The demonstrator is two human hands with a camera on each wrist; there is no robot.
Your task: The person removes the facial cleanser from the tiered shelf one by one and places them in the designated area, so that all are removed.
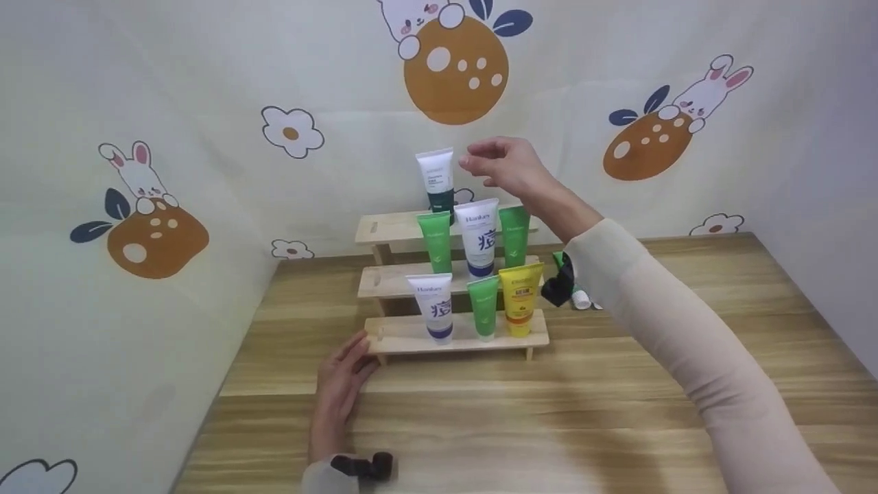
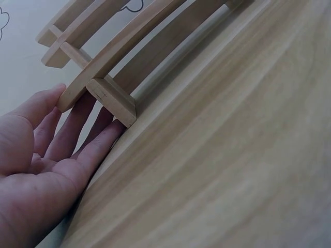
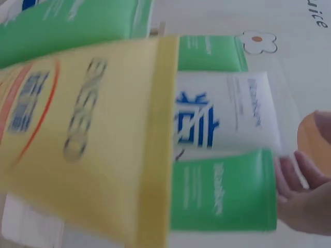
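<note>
My left hand grips the left end of the lowest step of a three-step wooden display stand. In the left wrist view its thumb lies on the step's edge, with the fingers underneath. Beside the top of a white and dark green tube on the top step, my right hand hovers with loosely bent fingers, holding nothing. Below it stand a white and blue tube between two green tubes on the middle step. On the bottom step are another white and blue tube, a green tube and a yellow tube.
Behind the right forearm, more tubes with a white cap lie on the wood-grain table, partly hidden by the sleeve. A printed cloth with rabbits and oranges hangs behind the stand and along the left side.
</note>
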